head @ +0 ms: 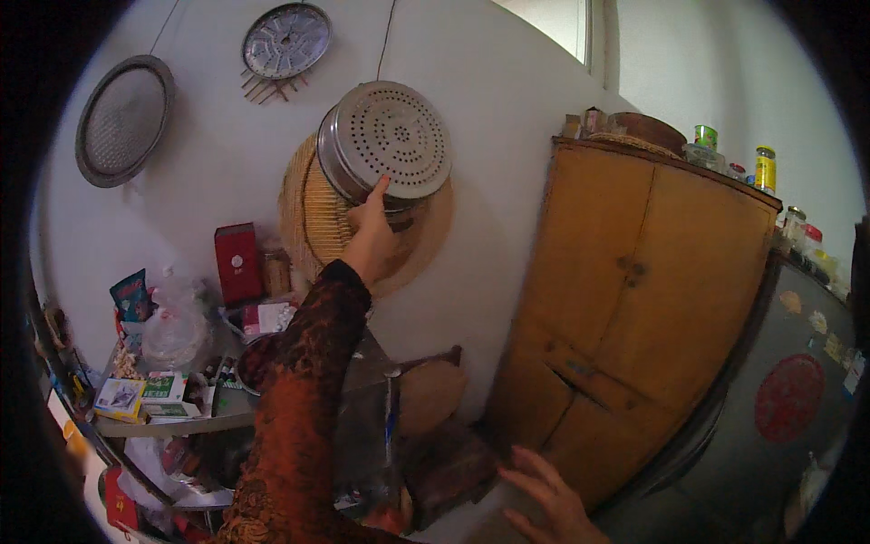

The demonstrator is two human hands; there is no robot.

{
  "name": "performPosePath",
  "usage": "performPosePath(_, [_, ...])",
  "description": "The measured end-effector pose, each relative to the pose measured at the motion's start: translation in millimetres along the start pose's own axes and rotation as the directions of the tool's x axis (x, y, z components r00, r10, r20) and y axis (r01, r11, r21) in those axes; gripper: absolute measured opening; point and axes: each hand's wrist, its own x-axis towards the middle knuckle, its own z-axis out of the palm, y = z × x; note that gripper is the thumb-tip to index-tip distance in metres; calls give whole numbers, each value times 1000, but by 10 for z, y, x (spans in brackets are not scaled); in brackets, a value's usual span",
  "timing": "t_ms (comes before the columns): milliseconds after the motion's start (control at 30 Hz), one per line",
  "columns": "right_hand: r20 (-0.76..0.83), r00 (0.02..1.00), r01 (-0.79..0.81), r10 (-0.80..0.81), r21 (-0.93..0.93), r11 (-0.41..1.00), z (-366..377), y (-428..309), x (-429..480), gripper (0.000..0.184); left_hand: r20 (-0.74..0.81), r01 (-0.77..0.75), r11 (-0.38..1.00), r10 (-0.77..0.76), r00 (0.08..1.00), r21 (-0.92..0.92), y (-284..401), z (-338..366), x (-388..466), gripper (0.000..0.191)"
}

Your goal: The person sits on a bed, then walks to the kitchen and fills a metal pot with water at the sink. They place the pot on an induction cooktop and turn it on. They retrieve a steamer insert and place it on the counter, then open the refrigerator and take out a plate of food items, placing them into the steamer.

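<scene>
A round metal steamer tier with a perforated base (401, 136) is at the white wall, its holed face towards me, below a cord. Behind it lies a round woven tray of straw or reed (326, 217). My left hand (374, 234) reaches up and grips the lower rim of the steamer tier, with the thumb on the holed face; the other fingers are partly hidden. Low at the right, my right hand (547, 500) has its fingers apart and holds nothing, in front of the lower part of a wooden cabinet (598, 272).
A dark round pan or lid (126, 122) and a perforated metal steamer plate (287, 41) hang on the wall. A cluttered table (197, 427) at the left bears boxes, bags and a red box (238, 264). Jars (766, 170) stand on the cabinet; a grey appliance (747, 381) is beside it.
</scene>
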Motion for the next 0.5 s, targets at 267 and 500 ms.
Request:
performPosePath(267, [-81, 989, -116, 124, 94, 989, -119, 53, -197, 53, -102, -142, 977, 159, 982, 160, -42, 119, 38, 91])
performPosePath(500, [-129, 954, -249, 269, 155, 956, -192, 197, -351, 49, -84, -241, 949, 262, 961, 202, 95, 435, 161, 92])
